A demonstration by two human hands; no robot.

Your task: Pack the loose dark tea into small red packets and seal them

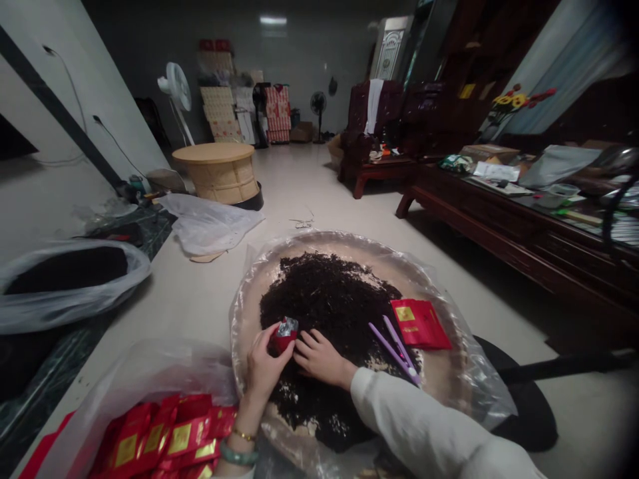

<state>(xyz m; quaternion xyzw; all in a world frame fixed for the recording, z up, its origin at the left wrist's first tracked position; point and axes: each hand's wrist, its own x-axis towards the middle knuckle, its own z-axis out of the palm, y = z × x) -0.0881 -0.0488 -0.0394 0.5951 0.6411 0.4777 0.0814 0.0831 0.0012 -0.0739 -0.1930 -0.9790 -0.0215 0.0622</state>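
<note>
My left hand (pixel 263 360) pinches a small red foil pouch (pixel 284 341) whose silvery inside shows at the top. Just right of it, my right hand (pixel 320 358) reaches over a pile of dark dried leaves (pixel 327 289), its fingers apart; I cannot tell whether its fingertips touch the pouch. The leaves lie in a wide round tray (pixel 244 293) lined with clear plastic. On the tray's right side lie a purple flat sealing clamp (pixel 394 349), its two arms spread, and a stack of flat red pouches (pixel 423 324).
A clear plastic bag with several red pouches (pixel 164 432) stands at the lower left. Another bag of dark material (pixel 67 271) sits farther left. A dark wooden table (pixel 499 226) stands at the right, and a round woven stand (pixel 217 173) with loose plastic (pixel 214 226) beyond the tray.
</note>
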